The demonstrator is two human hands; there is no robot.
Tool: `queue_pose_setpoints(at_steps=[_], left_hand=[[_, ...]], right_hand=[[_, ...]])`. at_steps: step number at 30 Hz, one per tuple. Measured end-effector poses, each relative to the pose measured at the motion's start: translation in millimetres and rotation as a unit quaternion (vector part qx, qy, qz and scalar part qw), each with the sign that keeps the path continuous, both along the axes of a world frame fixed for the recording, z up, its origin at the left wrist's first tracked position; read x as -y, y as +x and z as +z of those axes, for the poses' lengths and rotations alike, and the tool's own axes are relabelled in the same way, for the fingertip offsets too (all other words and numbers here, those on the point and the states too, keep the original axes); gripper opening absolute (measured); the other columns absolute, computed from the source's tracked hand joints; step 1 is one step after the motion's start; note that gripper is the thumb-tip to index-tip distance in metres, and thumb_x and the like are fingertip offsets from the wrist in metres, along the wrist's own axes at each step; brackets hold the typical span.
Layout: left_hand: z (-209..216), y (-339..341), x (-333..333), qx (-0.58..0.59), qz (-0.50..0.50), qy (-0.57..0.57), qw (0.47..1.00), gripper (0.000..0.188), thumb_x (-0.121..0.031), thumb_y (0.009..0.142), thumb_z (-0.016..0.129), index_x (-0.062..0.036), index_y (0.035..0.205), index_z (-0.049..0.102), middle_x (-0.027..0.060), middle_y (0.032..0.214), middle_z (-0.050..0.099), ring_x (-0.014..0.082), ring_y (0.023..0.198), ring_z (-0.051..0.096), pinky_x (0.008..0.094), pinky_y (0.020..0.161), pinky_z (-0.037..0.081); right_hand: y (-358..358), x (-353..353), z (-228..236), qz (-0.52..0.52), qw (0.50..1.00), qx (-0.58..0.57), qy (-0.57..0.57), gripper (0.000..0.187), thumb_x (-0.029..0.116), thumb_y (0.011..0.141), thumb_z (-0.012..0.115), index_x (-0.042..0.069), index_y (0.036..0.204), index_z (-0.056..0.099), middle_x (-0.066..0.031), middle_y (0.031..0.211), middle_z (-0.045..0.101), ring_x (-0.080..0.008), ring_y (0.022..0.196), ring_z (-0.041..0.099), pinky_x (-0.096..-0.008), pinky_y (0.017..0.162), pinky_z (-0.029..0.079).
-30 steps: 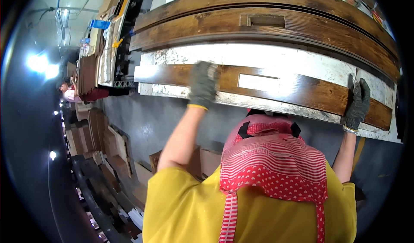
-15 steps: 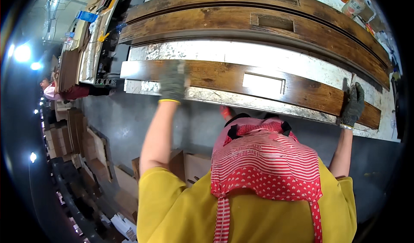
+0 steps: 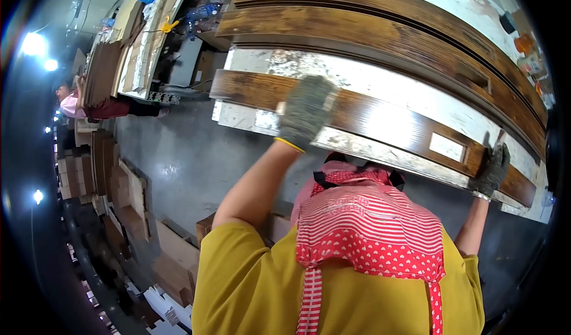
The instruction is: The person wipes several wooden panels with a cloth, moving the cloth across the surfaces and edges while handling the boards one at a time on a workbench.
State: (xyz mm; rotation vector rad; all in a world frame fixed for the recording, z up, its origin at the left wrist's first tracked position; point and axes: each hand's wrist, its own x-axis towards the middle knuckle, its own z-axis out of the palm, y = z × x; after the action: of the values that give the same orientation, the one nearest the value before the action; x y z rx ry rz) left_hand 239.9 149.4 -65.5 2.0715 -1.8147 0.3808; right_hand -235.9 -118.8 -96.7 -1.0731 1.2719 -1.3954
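A long dark-brown wooden board point(image 3: 380, 115) with a rectangular cutout near its right end lies along the near edge of the white, stained workbench point(image 3: 238, 116). My left hand point(image 3: 307, 110), in a grey-green glove with a yellow cuff, presses on the left part of the board. Pale edges of something show on both sides of that glove; its fingers are curled over it, and the kind is hidden. Near the right end, my right hand point(image 3: 493, 170), in a dark grey glove, grips the board just beyond the cutout.
Two more brown boards point(image 3: 357, 29) with recesses lie side by side farther back. Bottles point(image 3: 526, 45) stand at the far right. On the left, a second bench point(image 3: 143, 55) holds a yellow clamp-like tool point(image 3: 171, 24), with a person point(image 3: 70, 104) beyond it. Cardboard boxes point(image 3: 128, 198) line the floor.
The view has turned, so bench and boards sit farther right. My left hand has slid a little rightward along the board, still blurred. My right hand keeps its place near the board's right end.
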Motion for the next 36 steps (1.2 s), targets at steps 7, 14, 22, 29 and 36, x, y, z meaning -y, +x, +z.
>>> queue_pose_setpoints(at_steps=[7, 14, 22, 29, 36], left_hand=[[10, 199, -125, -0.070, 0.392, 0.028, 0.917, 0.035, -0.026, 0.085, 0.062, -0.0051, 0.113, 0.057, 0.0206, 0.106, 0.060, 0.0404, 0.094, 0.059, 0.0460, 0.085, 0.049], [47, 177, -128, 0.128, 0.312, 0.028, 0.941, 0.023, -0.028, 0.092, 0.056, -0.0099, 0.106, 0.062, 0.0134, 0.104, 0.063, 0.0287, 0.091, 0.061, 0.0421, 0.083, 0.050], [33, 227, -154, 0.185, 0.205, 0.162, 0.947, 0.015, -0.019, 0.091, 0.055, -0.0086, 0.099, 0.062, 0.0171, 0.101, 0.061, 0.0345, 0.089, 0.060, 0.0453, 0.076, 0.048], [46, 58, -2, -0.084, 0.006, 0.004, 0.996, 0.021, -0.022, 0.081, 0.068, -0.0111, 0.099, 0.067, 0.0120, 0.099, 0.064, 0.0313, 0.093, 0.061, 0.0430, 0.085, 0.048], [26, 47, 7, -0.089, 0.071, 0.089, 0.989, 0.024, -0.029, 0.090, 0.061, -0.0116, 0.104, 0.066, 0.0097, 0.104, 0.065, 0.0291, 0.104, 0.059, 0.0465, 0.096, 0.042]], right_hand=[[-18, 19, -21, -0.017, 0.999, -0.021, 0.024, 0.027, 0.007, 0.095, 0.057, 0.003, 0.122, 0.056, -0.0095, 0.115, 0.059, -0.0178, 0.099, 0.059, -0.0279, 0.084, 0.053], [-24, 16, -21, -0.027, 0.998, -0.064, -0.004, 0.030, 0.006, 0.095, 0.055, 0.002, 0.125, 0.055, -0.0094, 0.118, 0.059, -0.0171, 0.099, 0.060, -0.0277, 0.085, 0.053], [26, -10, 2, -0.017, 0.988, -0.155, -0.007, 0.032, 0.017, 0.091, 0.066, 0.002, 0.119, 0.061, -0.0098, 0.112, 0.061, -0.0179, 0.099, 0.057, -0.0314, 0.089, 0.048], [177, -129, 82, 0.196, 0.884, -0.388, -0.171, 0.026, 0.009, 0.080, 0.072, 0.005, 0.105, 0.066, -0.0181, 0.099, 0.060, -0.0326, 0.094, 0.060, -0.0412, 0.081, 0.050], [200, -131, 97, 0.237, 0.802, -0.506, -0.210, 0.033, 0.008, 0.077, 0.074, 0.003, 0.108, 0.064, -0.0176, 0.108, 0.059, -0.0358, 0.097, 0.059, -0.0417, 0.083, 0.050]])
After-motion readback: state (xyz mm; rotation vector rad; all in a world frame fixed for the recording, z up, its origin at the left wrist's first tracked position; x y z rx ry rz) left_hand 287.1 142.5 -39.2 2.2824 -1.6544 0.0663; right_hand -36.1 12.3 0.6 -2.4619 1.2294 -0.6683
